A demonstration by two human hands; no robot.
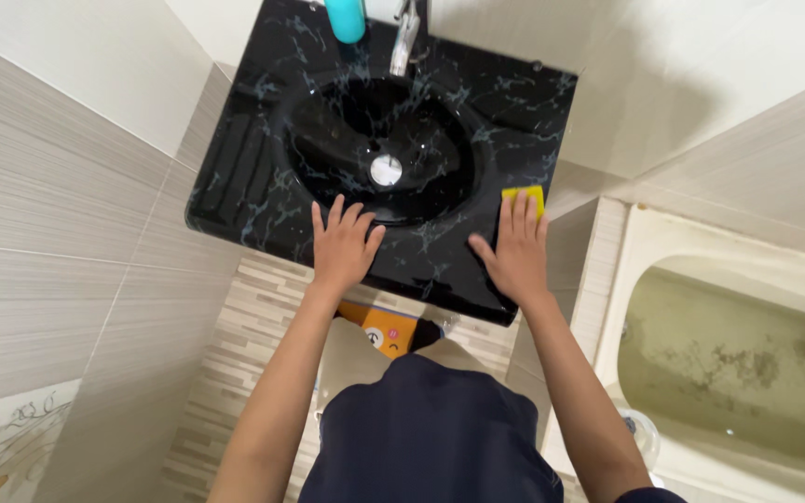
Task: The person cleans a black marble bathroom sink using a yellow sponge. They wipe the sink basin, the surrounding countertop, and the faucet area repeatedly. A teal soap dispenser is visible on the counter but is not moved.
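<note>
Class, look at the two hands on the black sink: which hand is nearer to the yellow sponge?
Right. The right hand lies flat on the yellow sponge, covering most of it, at the sink's front right. The left hand rests apart on the basin's front rim.

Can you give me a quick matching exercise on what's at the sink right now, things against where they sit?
Things:
1. left hand
2. yellow sponge
3. turquoise bottle
4. drain plug

Places:
A. at the back edge, beside the tap
B. bottom of the black basin
C. under the fingertips of the right hand
D. flat on the front rim, left of the other hand

Pairs: 1-D, 2-C, 3-A, 4-B
</note>
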